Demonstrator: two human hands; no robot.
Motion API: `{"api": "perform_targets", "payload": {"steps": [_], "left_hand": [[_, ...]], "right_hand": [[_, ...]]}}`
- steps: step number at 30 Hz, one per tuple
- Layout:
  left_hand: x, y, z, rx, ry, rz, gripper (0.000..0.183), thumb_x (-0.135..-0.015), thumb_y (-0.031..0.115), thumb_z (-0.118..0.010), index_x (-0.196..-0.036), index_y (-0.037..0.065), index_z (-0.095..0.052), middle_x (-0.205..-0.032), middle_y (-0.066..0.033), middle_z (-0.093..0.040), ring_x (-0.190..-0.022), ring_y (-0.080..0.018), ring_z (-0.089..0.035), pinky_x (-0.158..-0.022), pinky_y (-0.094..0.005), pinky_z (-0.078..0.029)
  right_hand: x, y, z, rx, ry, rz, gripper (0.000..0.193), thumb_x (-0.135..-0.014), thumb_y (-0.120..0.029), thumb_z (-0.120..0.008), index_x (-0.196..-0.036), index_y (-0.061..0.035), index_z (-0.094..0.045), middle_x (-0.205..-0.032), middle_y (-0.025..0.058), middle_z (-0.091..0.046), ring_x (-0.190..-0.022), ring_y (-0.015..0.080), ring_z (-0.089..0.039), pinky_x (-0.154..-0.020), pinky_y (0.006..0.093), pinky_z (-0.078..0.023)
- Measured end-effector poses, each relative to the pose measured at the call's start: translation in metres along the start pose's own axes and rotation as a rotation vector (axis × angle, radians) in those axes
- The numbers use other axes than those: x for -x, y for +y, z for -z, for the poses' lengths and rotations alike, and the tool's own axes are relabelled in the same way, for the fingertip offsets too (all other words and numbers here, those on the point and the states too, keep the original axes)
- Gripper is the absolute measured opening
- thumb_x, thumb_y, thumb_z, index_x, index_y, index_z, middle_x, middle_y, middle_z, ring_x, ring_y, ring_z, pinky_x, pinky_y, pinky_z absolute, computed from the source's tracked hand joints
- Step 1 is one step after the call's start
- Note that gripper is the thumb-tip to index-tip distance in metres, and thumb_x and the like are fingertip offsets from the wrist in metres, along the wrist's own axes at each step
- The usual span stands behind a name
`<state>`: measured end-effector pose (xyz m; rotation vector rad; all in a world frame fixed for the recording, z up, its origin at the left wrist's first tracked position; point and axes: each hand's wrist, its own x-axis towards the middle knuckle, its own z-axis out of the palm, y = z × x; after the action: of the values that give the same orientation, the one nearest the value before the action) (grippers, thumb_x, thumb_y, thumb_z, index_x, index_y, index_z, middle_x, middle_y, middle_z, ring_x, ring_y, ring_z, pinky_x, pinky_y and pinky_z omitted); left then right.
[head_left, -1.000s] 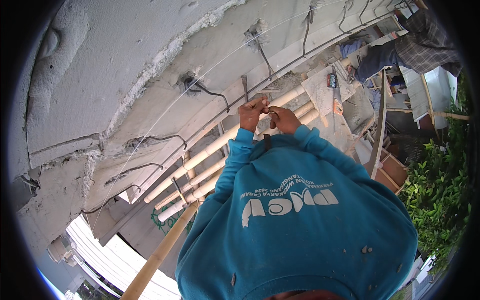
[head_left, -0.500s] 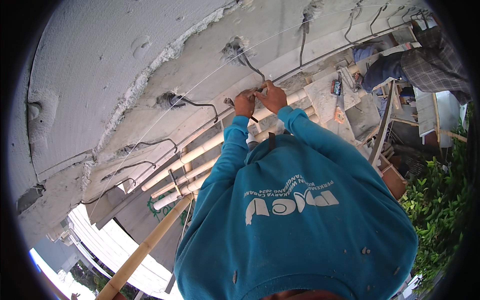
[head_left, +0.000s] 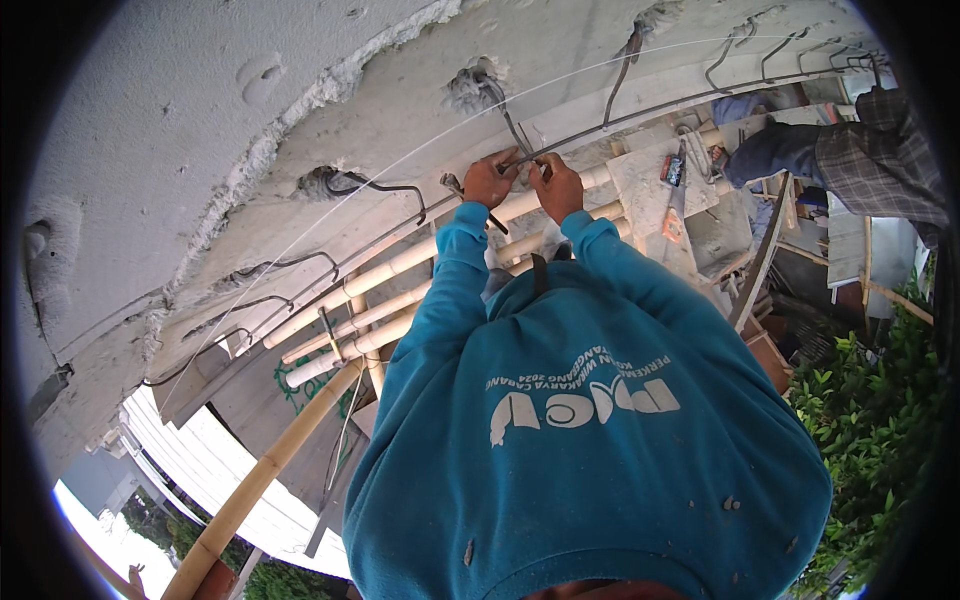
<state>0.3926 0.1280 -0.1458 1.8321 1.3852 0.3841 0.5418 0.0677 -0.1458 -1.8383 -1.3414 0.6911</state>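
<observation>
Teal sweatshirt fills most of the space from 4 to 7 o'clock, white print and a few grey crumbs on it, with both sleeves reaching up to 12. That's where the hands are, side by side at a long thin rod running roughly from 10 to 1 o'clock, right by where a bent bar comes down from a chipped hole in the concrete.

Left hand is curled, fingertips at the rod, with a dark tool gripped in it; one end pokes out toward 10, the other toward 5. Right hand has its thumb and fingers bunched up at the rod just beside it. Can't tell if it's pinching anything small, sorry.

More bent bars stick out of the wall around 10 to 11, and a thin white string crosses in front. Bamboo poles run below the rod, and a thicker pole slants off toward 8.

Over at 2 there's what looks like a saw lying on a board, with a co-worker in plaid farther out. Leaves at 4.
</observation>
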Motion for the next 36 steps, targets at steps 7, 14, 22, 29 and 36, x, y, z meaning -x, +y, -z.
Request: {"api": "perform_targets", "payload": {"steps": [7, 14, 22, 29, 36], "left_hand": [[-0.018, -0.009, -0.002, 0.528, -0.204, 0.101, 0.043, -0.086, 0.022, -0.065, -0.122, -0.002, -0.061, -0.097, -0.0088, -0.071, -0.073, -0.0129, -0.067, -0.071, -0.0292, -0.051], [-0.026, -0.007, 0.007, 0.456, -0.253, 0.211, 0.043, -0.086, 0.018, -0.066, -0.125, 0.001, -0.061, -0.089, -0.0068, -0.072, -0.069, -0.0113, -0.066, -0.066, -0.0286, -0.050], [-0.030, -0.022, -0.006, 0.458, -0.190, 0.228, 0.041, -0.086, 0.020, -0.066, -0.123, 0.005, -0.063, -0.088, -0.0080, -0.071, -0.070, -0.0122, -0.067, -0.070, -0.0298, -0.050], [-0.024, -0.017, 0.000, 0.404, -0.176, 0.153, 0.036, -0.085, 0.025, -0.066, -0.117, 0.009, -0.068, -0.082, -0.0089, -0.071, -0.069, -0.0133, -0.066, -0.070, -0.0305, -0.050], [-0.015, -0.007, -0.002, 0.283, -0.129, 0.259, 0.031, -0.083, 0.027, -0.069, -0.112, 0.016, -0.071, -0.078, -0.0067, -0.072, -0.069, -0.0132, -0.066, -0.071, -0.0306, -0.051]], "right_hand": [[-0.005, 0.008, 0.005, -0.062, -0.040, 0.036, 0.024, -0.086, -0.026, -0.066, -0.094, -0.0029, -0.064, -0.062, 0.0112, -0.058, -0.055, 0.0223, -0.055, -0.054, 0.0373, -0.046], [-0.021, 0.013, 0.028, -0.006, -0.142, 0.043, 0.029, -0.088, -0.022, -0.056, -0.111, -0.0057, -0.063, -0.080, 0.0202, -0.065, -0.079, 0.0349, -0.065, -0.074, 0.0454, -0.050], [-0.071, 0.009, 0.065, 0.527, -0.204, 0.276, 0.027, -0.077, -0.006, -0.062, -0.102, -0.0112, -0.071, -0.088, 0.0193, -0.057, -0.084, 0.0366, -0.062, -0.073, 0.0439, -0.054], [-0.088, 0.017, 0.066, 0.591, -0.301, 0.435, 0.020, -0.072, -0.003, -0.063, -0.088, -0.0116, -0.072, -0.089, 0.0131, -0.059, -0.082, 0.0338, -0.064, -0.072, 0.0432, -0.054], [-0.112, 0.016, 0.050, 0.688, -0.553, 0.563, 0.019, -0.076, -0.004, -0.061, -0.090, -0.0129, -0.072, -0.095, 0.0114, -0.062, -0.086, 0.0332, -0.063, -0.077, 0.0421, -0.053]]}}
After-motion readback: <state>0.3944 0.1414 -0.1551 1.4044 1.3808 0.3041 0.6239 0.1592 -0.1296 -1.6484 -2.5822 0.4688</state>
